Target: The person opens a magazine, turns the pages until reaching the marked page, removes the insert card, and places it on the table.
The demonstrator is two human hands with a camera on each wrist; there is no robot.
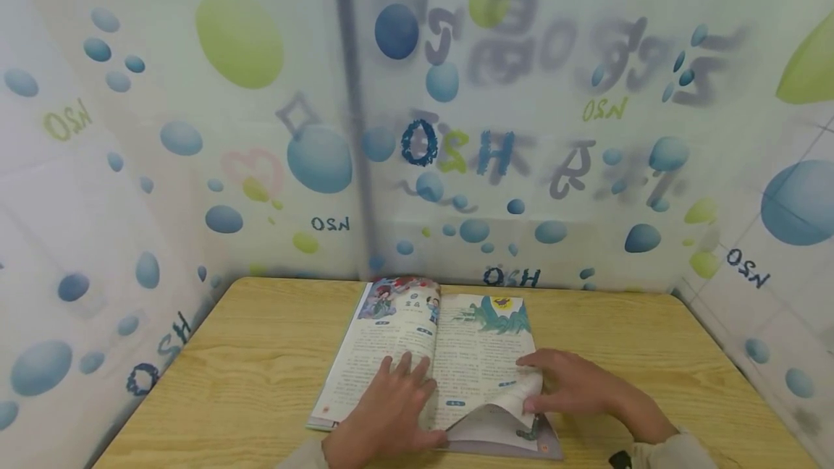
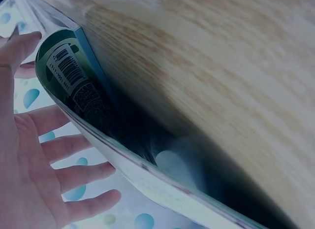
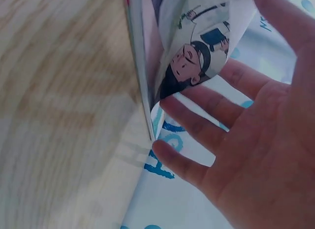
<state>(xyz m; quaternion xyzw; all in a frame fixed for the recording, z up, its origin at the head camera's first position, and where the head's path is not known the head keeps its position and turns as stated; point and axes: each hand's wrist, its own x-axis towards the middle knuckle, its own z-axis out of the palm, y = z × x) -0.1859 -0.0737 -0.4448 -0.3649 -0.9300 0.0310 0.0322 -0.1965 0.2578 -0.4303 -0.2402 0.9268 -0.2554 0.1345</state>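
An open magazine (image 1: 365,353) lies on the table, with text on both pages and colour drawings at the top. My left hand (image 1: 394,404) rests on it near the spine, fingers spread over the left page. In the left wrist view the magazine's green back cover (image 2: 47,74), with a barcode, curves up beside the spread fingers (image 2: 74,146). At the right edge my right hand (image 1: 573,386) pinches a page (image 1: 495,382) between thumb and fingers. The page's lower part is lifted and bent, baring the sheet below. On its underside a cartoon figure (image 3: 187,64) shows in the right wrist view.
The wood-grain table (image 1: 234,360) extends on both sides of the magazine. Behind it hangs a pale curtain (image 1: 274,129) printed with blue and green drops and mirrored lettering. Similar sheeting flanks the table left and right. A dark object (image 1: 620,459) sits at the right sleeve.
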